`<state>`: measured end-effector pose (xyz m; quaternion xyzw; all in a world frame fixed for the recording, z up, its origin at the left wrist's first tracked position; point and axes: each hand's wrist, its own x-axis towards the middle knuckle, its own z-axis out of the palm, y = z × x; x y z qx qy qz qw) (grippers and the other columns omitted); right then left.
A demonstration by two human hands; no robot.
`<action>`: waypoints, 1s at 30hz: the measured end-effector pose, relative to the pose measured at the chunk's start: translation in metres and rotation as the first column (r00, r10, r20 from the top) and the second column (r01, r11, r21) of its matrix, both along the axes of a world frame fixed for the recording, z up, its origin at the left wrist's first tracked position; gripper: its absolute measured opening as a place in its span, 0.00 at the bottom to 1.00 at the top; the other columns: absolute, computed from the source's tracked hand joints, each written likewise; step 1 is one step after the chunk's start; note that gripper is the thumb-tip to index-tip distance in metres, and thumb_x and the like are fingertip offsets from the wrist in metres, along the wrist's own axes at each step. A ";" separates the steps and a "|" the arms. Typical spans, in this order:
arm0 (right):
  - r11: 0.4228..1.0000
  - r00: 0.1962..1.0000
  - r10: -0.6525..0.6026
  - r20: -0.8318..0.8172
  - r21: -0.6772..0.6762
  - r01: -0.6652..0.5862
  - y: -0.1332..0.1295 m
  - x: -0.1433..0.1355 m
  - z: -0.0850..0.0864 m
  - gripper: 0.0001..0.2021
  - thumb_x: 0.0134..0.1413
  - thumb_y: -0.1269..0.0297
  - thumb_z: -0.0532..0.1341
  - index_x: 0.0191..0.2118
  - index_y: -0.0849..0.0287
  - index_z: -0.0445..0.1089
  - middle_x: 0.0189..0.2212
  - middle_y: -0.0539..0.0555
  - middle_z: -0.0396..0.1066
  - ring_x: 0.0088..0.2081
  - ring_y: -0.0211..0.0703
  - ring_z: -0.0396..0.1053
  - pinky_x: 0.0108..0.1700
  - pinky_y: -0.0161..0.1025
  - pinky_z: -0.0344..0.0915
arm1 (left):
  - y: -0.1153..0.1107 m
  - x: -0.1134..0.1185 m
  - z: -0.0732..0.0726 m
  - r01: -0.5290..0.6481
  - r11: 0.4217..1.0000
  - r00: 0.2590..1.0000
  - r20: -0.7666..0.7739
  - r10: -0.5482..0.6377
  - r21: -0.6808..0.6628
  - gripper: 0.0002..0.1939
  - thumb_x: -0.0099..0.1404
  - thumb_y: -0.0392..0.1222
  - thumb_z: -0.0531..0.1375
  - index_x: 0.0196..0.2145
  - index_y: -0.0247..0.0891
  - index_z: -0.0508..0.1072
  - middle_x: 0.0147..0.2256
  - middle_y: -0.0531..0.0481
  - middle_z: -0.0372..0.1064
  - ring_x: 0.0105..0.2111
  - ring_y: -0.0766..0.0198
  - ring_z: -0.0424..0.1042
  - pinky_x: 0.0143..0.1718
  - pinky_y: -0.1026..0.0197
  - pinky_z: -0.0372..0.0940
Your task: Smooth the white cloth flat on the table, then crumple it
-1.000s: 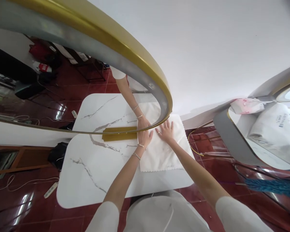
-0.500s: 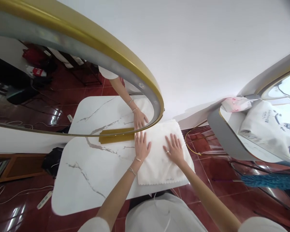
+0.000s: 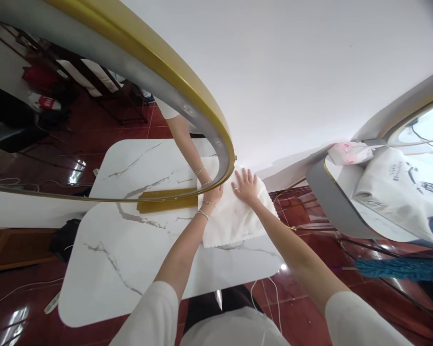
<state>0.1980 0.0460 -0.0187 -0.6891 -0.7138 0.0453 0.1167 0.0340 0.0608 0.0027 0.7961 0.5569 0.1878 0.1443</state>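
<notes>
A white cloth [image 3: 234, 218] with scalloped edges lies flat on the right end of a white marble-patterned table [image 3: 159, 259]. Fingers spread, my right hand [image 3: 246, 187] presses on its far part, near the wall; a ring shows on one finger. My left hand [image 3: 212, 194] rests at the cloth's far left edge, beneath the rim of the mirror. Its fingers are partly hidden by the golden frame [image 3: 225, 144]. Bracelets circle the left wrist.
The big round mirror leans over the table's far side, on a gold base [image 3: 168, 201]. To the right, a second table [image 3: 346, 202] holds a white printed bag [image 3: 400, 187] and a tissue pack [image 3: 350, 154]. A blue fluffy duster [image 3: 400, 270] is below. Cables cross the red floor.
Both hands have moved away from me toward the wall. The cloth has slid with them, uncovering the near strip of the table.
</notes>
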 end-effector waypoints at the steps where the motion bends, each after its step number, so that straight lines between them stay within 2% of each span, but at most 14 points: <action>1: 1.000 1.000 -0.001 -0.009 0.006 0.001 0.000 0.001 0.000 0.29 0.63 0.51 0.46 0.66 0.56 0.50 0.67 0.60 0.44 0.67 0.58 0.37 0.63 0.61 0.37 | -0.003 0.000 0.001 -0.002 1.000 1.000 -0.007 0.002 0.001 0.23 0.71 0.46 0.47 0.61 0.38 0.61 0.58 0.42 0.63 0.59 0.49 0.60 0.61 0.45 0.53; 4: 0.999 0.999 0.012 -0.035 0.052 -0.010 -0.020 0.007 0.003 0.27 0.65 0.53 0.44 0.65 0.58 0.52 0.67 0.60 0.46 0.68 0.54 0.38 0.65 0.58 0.37 | -0.035 -0.005 0.004 0.015 0.999 0.997 -0.074 -0.012 0.034 0.27 0.69 0.50 0.52 0.62 0.39 0.58 0.62 0.41 0.56 0.63 0.47 0.52 0.63 0.44 0.50; 6: 0.996 0.998 0.051 -0.037 0.077 -0.048 -0.054 0.011 0.006 0.27 0.65 0.53 0.44 0.65 0.59 0.52 0.67 0.60 0.45 0.68 0.51 0.37 0.66 0.55 0.38 | -0.069 -0.014 0.004 0.034 0.997 0.991 -0.129 -0.025 0.070 0.28 0.69 0.50 0.52 0.63 0.41 0.56 0.65 0.42 0.49 0.66 0.49 0.46 0.64 0.45 0.48; 8: 0.990 0.993 0.114 -0.025 0.090 -0.111 -0.101 0.015 0.009 0.29 0.65 0.50 0.46 0.66 0.59 0.51 0.67 0.60 0.44 0.68 0.51 0.37 0.66 0.54 0.39 | -0.107 -0.027 0.003 0.047 0.995 0.988 -0.151 -0.033 0.088 0.27 0.69 0.48 0.51 0.64 0.42 0.55 0.67 0.44 0.43 0.67 0.51 0.42 0.64 0.46 0.47; 11: 0.978 0.981 0.193 0.007 0.082 -0.193 -0.181 0.014 0.011 0.33 0.62 0.47 0.50 0.68 0.54 0.44 0.68 0.59 0.39 0.68 0.54 0.37 0.65 0.57 0.40 | -0.164 -0.046 -0.001 0.074 0.993 0.988 -0.140 -0.061 0.095 0.23 0.70 0.45 0.50 0.62 0.43 0.60 0.66 0.45 0.48 0.66 0.55 0.44 0.64 0.47 0.51; 14: 0.984 0.987 0.160 0.027 0.070 -0.161 -0.239 0.010 0.010 0.35 0.62 0.49 0.51 0.69 0.52 0.38 0.68 0.58 0.39 0.68 0.56 0.39 0.65 0.57 0.43 | -0.221 -0.056 0.001 0.109 0.988 0.988 -0.125 -0.095 0.110 0.20 0.71 0.40 0.48 0.58 0.44 0.65 0.61 0.48 0.59 0.65 0.59 0.50 0.62 0.49 0.55; 16: 0.988 0.990 0.134 0.032 0.073 -0.136 -0.251 0.009 0.007 0.35 0.62 0.50 0.51 0.69 0.51 0.36 0.68 0.58 0.39 0.68 0.56 0.40 0.64 0.57 0.43 | -0.256 -0.056 0.005 0.166 0.984 0.978 -0.140 -0.155 0.069 0.21 0.70 0.44 0.50 0.59 0.45 0.63 0.62 0.47 0.57 0.65 0.56 0.49 0.62 0.47 0.55; 18: 0.987 0.990 0.140 0.033 0.081 -0.142 -0.242 0.010 0.006 0.35 0.62 0.50 0.51 0.69 0.51 0.37 0.68 0.58 0.40 0.68 0.55 0.40 0.64 0.57 0.43 | -0.280 -0.051 0.010 0.220 0.976 0.962 -0.163 -0.217 0.000 0.30 0.66 0.55 0.54 0.63 0.46 0.57 0.65 0.44 0.49 0.65 0.50 0.47 0.61 0.43 0.54; 19: 0.984 0.987 0.154 0.034 0.085 -0.157 -0.231 0.011 0.005 0.34 0.63 0.50 0.50 0.69 0.51 0.37 0.68 0.58 0.40 0.68 0.55 0.40 0.64 0.57 0.43 | -0.284 -0.048 0.012 0.233 0.972 0.957 -0.173 -0.234 -0.029 0.35 0.64 0.60 0.54 0.65 0.47 0.54 0.66 0.43 0.45 0.66 0.47 0.46 0.61 0.42 0.53; 21: 0.976 0.980 0.196 0.032 0.096 -0.198 -0.202 0.016 0.004 0.32 0.63 0.50 0.50 0.69 0.51 0.40 0.68 0.57 0.40 0.68 0.54 0.39 0.65 0.57 0.43 | -0.279 -0.042 0.013 0.218 0.975 0.958 -0.180 -0.223 -0.047 0.38 0.63 0.62 0.54 0.66 0.49 0.50 0.67 0.43 0.40 0.66 0.46 0.45 0.61 0.41 0.52; 23: 0.967 0.975 0.221 0.023 0.125 -0.222 -0.170 0.023 0.003 0.30 0.64 0.50 0.49 0.68 0.52 0.46 0.68 0.57 0.42 0.68 0.53 0.40 0.65 0.56 0.43 | -0.256 -0.034 0.012 0.190 0.981 0.966 -0.173 -0.194 -0.041 0.36 0.65 0.60 0.53 0.66 0.50 0.49 0.68 0.44 0.38 0.66 0.47 0.44 0.62 0.41 0.50; 26: 0.961 0.985 0.170 -0.025 0.224 -0.160 -0.134 0.033 0.001 0.26 0.63 0.51 0.52 0.63 0.56 0.57 0.65 0.59 0.51 0.66 0.54 0.44 0.64 0.57 0.46 | -0.213 -0.022 0.009 0.175 0.984 0.974 -0.143 -0.177 -0.028 0.34 0.65 0.60 0.53 0.65 0.50 0.52 0.68 0.45 0.37 0.67 0.49 0.41 0.63 0.41 0.46; 28: 0.955 0.989 0.132 -0.065 0.275 -0.109 -0.128 0.037 0.000 0.23 0.63 0.55 0.53 0.61 0.55 0.60 0.62 0.57 0.58 0.64 0.53 0.50 0.63 0.55 0.50 | -0.195 -0.018 0.008 0.182 0.983 0.974 -0.130 -0.183 -0.025 0.33 0.65 0.60 0.53 0.65 0.50 0.53 0.68 0.45 0.37 0.67 0.50 0.41 0.64 0.41 0.45; 30: 0.956 0.989 0.130 -0.073 0.273 -0.106 -0.141 0.035 0.000 0.23 0.64 0.58 0.51 0.63 0.53 0.57 0.61 0.56 0.60 0.63 0.50 0.53 0.62 0.53 0.51 | -0.194 -0.019 0.008 0.182 0.983 0.975 -0.127 -0.184 -0.027 0.33 0.65 0.60 0.53 0.65 0.50 0.53 0.68 0.45 0.38 0.67 0.50 0.41 0.64 0.41 0.44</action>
